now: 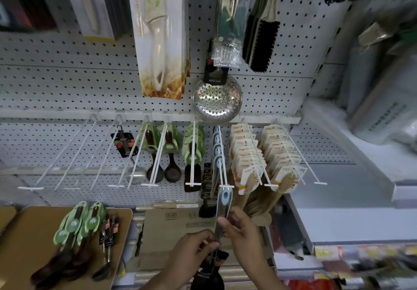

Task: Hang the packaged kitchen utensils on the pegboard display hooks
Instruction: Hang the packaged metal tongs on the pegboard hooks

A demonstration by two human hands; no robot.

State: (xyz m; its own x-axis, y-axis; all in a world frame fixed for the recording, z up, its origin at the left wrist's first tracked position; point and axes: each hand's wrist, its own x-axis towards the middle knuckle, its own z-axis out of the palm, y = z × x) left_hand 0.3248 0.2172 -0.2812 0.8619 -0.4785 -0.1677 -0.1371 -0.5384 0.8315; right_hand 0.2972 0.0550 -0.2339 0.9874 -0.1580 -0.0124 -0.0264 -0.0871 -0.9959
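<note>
1. At far left I see a tan board (33, 228) lying low; its right edge ends just short of the cardboard box (171, 224).
2. On that board lie green-carded wooden spoons (74, 233) and, beside them, small black-carded utensils (108, 242), none of them hung.
3. Above, the pegboard (56, 82) carries a row of white hooks; the leftmost hooks (67, 154) stand bare, with open air between their rods.
4. Next right, the hooks hold a steel ladle (133, 172), dark wooden spoons (167, 170) and a dark spatula (193, 176), packed closely.
5. My left hand (191, 255) grips the lower part of the packaged utensil (222, 213), fingers curled round it.
6. That utensil stands nearly upright, its blue-ringed handle end just below the tip of the centre hook (226, 185), which already bears similar blue-ringed pieces behind.
7. My right hand (241, 231) pinches the same utensil higher up.
8. A perforated steel skimmer (216, 100) hangs above this hook, well apart from the hands.
9. To the right, two hooks are crowded with carded bamboo spoons (259, 161), nearly out to their tips.
10. Furthest right, a pale shelf edge (352, 145) slants down, closing that side.
</note>
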